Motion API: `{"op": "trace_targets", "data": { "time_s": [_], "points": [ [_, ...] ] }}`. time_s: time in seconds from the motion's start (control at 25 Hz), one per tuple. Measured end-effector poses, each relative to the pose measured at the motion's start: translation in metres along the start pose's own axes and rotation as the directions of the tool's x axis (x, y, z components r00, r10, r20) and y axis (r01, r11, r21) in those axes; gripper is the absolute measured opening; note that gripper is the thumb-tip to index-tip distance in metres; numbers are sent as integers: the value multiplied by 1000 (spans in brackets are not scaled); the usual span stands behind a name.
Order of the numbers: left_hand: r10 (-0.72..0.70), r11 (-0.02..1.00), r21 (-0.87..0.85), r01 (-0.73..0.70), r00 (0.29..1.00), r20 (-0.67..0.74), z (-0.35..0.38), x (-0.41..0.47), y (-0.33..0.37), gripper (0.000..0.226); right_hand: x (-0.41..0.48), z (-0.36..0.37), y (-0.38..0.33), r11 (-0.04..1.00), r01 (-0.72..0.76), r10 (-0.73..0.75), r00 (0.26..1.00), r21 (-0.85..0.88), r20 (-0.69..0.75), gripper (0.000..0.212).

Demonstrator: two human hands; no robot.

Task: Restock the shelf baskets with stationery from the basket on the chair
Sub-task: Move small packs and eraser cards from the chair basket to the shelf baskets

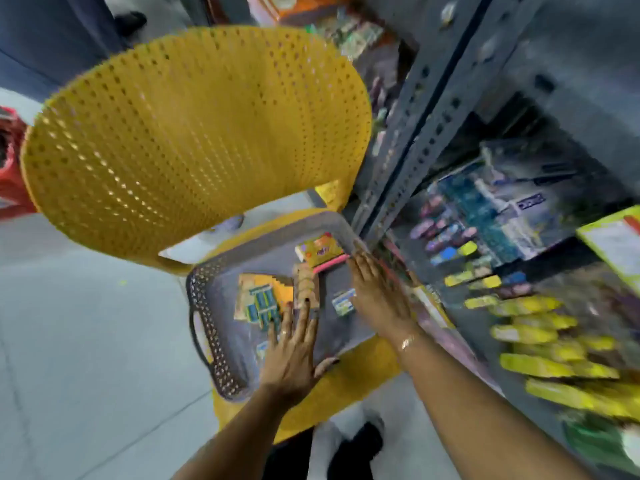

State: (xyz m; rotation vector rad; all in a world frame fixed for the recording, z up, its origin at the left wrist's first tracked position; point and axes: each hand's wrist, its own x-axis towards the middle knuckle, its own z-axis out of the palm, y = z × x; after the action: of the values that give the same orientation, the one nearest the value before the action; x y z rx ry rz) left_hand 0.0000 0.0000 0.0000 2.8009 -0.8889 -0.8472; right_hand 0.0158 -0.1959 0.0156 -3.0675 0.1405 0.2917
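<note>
A grey perforated basket (207, 317) sits on the seat of a yellow plastic chair (194, 133). Inside lie an orange card of blue pens (259, 299), a tan strip pack (305, 284), a yellow box with a pink edge (320, 251) and a small white-blue packet (343, 302). My left hand (294, 355) hovers flat over the basket, fingers spread, fingertips by the pen card and tan pack. My right hand (377, 292) is spread over the basket's right side, fingertips near the yellow box. Neither hand grips anything. The picture is motion-blurred.
A grey metal shelf unit (426, 126) stands right of the chair, its levels packed with stationery, including yellow packets (540, 334) and a yellow-framed box (616, 240). Pale tiled floor (86, 341) lies to the left. A red object (10, 168) sits at the left edge.
</note>
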Motion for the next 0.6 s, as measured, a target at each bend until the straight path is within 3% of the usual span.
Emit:
{"op": "trace_targets", "data": {
  "time_s": [0.16,0.28,0.36,0.6],
  "points": [
    [41,994,97,-43,999,24,26,10,-2,97,18,51,5,993,109,-106,993,-45,55,39],
    [37,994,101,-43,997,62,31,13,-4,99,20,61,6,987,145,-139,987,-71,83,26],
    [26,991,126,-38,995,98,30,13,-4,96,19,62,7,982,177,-170,981,-70,91,31],
    [22,991,132,-38,992,121,32,10,-3,77,17,54,8,987,64,-103,954,145,282,50]
  ]
}}
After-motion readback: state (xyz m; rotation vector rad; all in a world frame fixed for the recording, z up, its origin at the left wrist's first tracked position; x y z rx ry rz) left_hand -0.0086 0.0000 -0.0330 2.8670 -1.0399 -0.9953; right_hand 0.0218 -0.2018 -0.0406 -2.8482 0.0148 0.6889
